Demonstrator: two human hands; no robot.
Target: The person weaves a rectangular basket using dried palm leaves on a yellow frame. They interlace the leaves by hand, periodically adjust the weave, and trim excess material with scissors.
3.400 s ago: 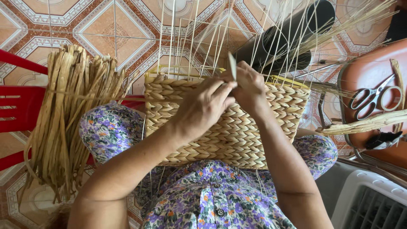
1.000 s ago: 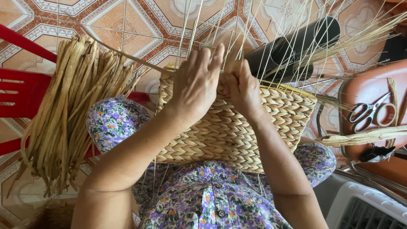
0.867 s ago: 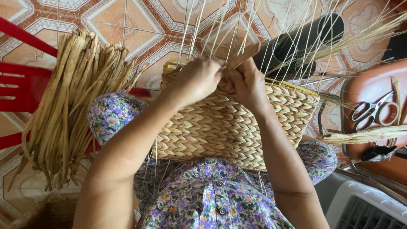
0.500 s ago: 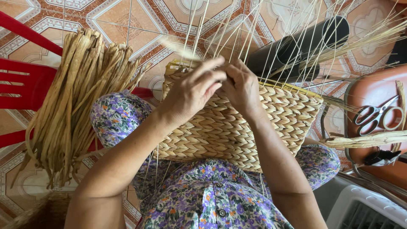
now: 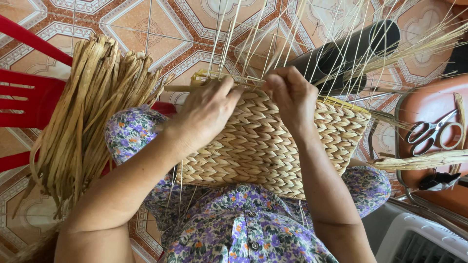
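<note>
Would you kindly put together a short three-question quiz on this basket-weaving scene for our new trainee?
1. True or false: the woven basket rests on the person's lap.
2. Multiple choice: the bundle of dried straw strands hangs on the person's A) left side, B) right side, C) behind the black tube.
3. Fill in: the scissors lie on a ____-coloured seat.

Key
1. True. Both the left hand and the right hand work at the basket's top edge.
2. A.
3. Brown.
</note>
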